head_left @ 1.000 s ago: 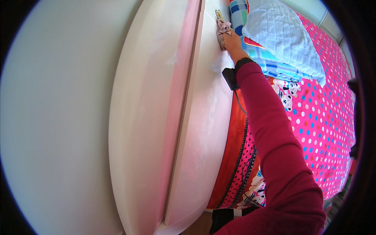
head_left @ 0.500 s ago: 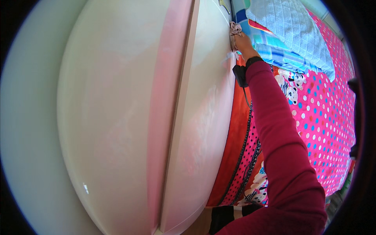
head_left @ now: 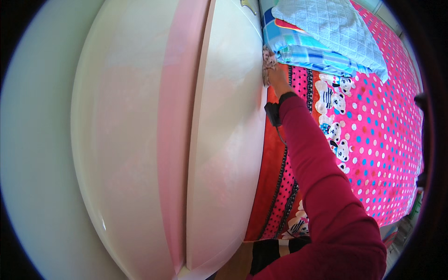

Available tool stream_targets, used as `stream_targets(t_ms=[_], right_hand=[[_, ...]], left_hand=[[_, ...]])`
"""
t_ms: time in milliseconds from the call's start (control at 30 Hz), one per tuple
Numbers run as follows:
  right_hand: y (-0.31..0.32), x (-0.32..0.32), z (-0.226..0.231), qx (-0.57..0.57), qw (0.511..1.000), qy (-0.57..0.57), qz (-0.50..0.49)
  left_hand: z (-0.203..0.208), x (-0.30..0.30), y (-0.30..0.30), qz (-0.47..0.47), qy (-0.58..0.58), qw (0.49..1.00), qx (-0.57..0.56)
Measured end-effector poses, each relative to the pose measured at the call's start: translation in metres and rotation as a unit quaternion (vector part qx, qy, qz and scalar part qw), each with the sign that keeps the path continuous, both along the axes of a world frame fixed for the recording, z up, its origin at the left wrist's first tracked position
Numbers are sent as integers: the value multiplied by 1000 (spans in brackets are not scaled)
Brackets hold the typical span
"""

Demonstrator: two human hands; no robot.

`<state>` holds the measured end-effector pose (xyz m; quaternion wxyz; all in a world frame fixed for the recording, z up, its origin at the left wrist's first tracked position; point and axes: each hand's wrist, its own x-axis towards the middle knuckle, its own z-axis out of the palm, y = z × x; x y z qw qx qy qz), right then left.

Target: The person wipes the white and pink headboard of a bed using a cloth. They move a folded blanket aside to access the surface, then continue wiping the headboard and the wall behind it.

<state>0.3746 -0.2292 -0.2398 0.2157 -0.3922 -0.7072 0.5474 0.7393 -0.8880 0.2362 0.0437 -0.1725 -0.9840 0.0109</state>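
My right hand (head_left: 278,81) reaches far forward, its fingers closed on a crumpled pinkish-beige cloth (head_left: 269,59). The cloth lies against the far right side of a glossy white panel (head_left: 228,116), where the panel meets the bed. A black wristband with a small black box (head_left: 272,113) and a cable sits at my right wrist, below a dark red sleeve (head_left: 322,172). The fingertips are partly hidden by the cloth. My left hand is out of view.
Folded blue checked bedding (head_left: 308,53) and a pale blue quilted cover (head_left: 333,30) lie beside the hand. Pink dotted bedding (head_left: 378,140) spreads to the right. A pink strip (head_left: 175,126) and raised edge divide the panel, and a curved metal handle (head_left: 248,6) is at its top.
My right hand has come nearer along the panel's side with the cloth still in it. The view has shifted too, showing more of the bear-patterned bedding.
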Motion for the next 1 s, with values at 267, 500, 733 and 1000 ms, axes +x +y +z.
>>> stream_targets(t_ms=[267, 500, 733, 1000], right_hand=[[-72, 74, 25, -116, 993, -9, -14], [-135, 130, 36, -120, 992, -24, -1], [-209, 206, 42, -65, 994, -81, 31], [-291, 287, 48, -96, 987, -116, 60]], left_hand=[[4, 3, -4, 95, -38, 991, 87], [10, -13, 21, 49, -15, 995, -83], [7, -21, 42, 66, -42, 997, 17], [12, -27, 64, 32, -28, 999, -1]])
